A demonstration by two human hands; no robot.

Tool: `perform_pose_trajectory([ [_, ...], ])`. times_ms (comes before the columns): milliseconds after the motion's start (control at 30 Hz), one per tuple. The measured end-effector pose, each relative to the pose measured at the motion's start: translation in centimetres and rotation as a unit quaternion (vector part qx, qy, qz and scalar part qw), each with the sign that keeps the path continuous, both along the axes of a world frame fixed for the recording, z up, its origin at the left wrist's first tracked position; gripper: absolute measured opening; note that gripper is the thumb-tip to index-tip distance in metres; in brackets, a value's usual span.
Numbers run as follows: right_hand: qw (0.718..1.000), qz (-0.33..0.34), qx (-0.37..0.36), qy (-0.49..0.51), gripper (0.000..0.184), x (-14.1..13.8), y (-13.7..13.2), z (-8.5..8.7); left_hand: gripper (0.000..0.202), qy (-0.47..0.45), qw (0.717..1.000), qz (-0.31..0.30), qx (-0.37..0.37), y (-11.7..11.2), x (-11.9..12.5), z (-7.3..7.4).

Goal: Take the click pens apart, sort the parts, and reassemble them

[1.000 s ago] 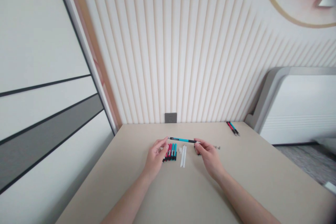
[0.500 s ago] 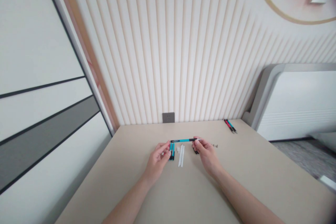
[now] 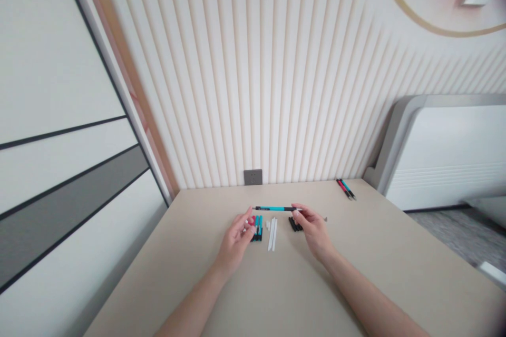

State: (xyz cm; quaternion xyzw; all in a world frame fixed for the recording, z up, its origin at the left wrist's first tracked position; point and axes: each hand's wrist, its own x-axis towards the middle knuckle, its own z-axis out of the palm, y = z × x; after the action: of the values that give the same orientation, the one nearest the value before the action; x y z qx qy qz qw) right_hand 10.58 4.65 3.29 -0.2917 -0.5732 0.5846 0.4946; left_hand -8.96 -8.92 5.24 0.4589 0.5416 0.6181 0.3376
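Observation:
A teal-and-black pen (image 3: 273, 208) lies level in the air between my hands. My right hand (image 3: 310, 230) is shut on its right end, where a white tip shows. My left hand (image 3: 236, 238) has its fingers apart, with the fingertips at the pen's left end. Just past that hand, a row of red and teal pens (image 3: 258, 228) lies on the table, partly hidden by my fingers. Several black pen parts (image 3: 294, 225) sit under my right hand. Between them lie white sticks (image 3: 272, 234) and small white pieces (image 3: 268, 225).
The beige table (image 3: 166, 274) ends at a ribbed wall with a grey wall socket (image 3: 253, 177). A red pen and a teal pen (image 3: 346, 189) lie at the far right corner. Small grey bits (image 3: 324, 219) sit right of my right hand.
The camera view has shifted slightly. My right hand has moved a little right of the black parts, which show more clearly. The pen stays level between my hands.

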Motion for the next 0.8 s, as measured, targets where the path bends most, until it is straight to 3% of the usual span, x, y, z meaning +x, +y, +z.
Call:
perform_pose_trajectory([
  [167,0.993,-0.019,0.108,-0.035,0.031,0.5,0.8,0.0,0.056,-0.002,1.0,0.003,0.002,0.0,-0.1,0.2],
  [367,0.964,-0.072,0.235,-0.104,0.017,1.1,0.9,0.3,0.054,-0.012,1.0,-0.001,0.01,0.0,-0.1,0.2],
  [800,0.943,-0.092,0.301,-0.106,0.013,1.3,0.6,0.3,0.053,0.002,0.999,-0.036,0.0,0.0,-0.2,-0.1],
])
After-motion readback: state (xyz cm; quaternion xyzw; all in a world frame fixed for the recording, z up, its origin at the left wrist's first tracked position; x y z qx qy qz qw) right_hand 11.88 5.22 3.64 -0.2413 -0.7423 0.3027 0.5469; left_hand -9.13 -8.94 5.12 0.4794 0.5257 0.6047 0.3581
